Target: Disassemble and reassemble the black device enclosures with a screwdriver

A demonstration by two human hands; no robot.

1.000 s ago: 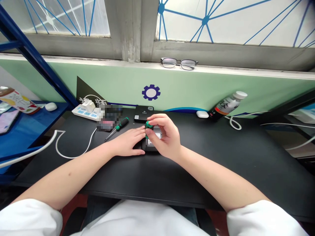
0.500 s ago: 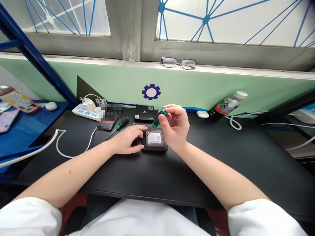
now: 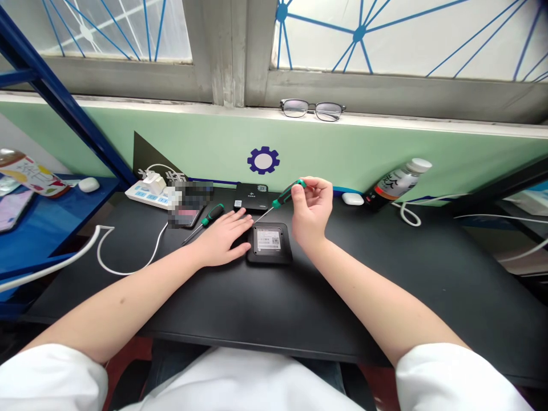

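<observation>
A black square device point(image 3: 285, 255) lies on the desk with its labelled underside facing up. My left hand point(image 3: 225, 238) rests flat beside its left edge, fingers stretched out, with the thumb at the device's side. In my right hand point(image 3: 313, 208) is a green-and-black screwdriver point(image 3: 282, 198), held by its handle and slanting down to the left. Its tip is near the device's upper left corner, by my left fingertips; whether it touches anything I cannot tell. A second green-and-black screwdriver point(image 3: 213, 214) lies on the desk left of my left hand.
Behind the device sits a black box point(image 3: 250, 198). A white power strip point(image 3: 148, 196) and a phone point(image 3: 188, 217) are at the left back. Toward the right stand a white earbud case point(image 3: 353, 198) and a tilted bottle point(image 3: 396, 181). Glasses point(image 3: 312, 109) lie on the ledge.
My right hand has shifted slightly up and right, and the screwdriver now slants flatter, its tip off the labelled panel. The fingers of my left hand have straightened.
</observation>
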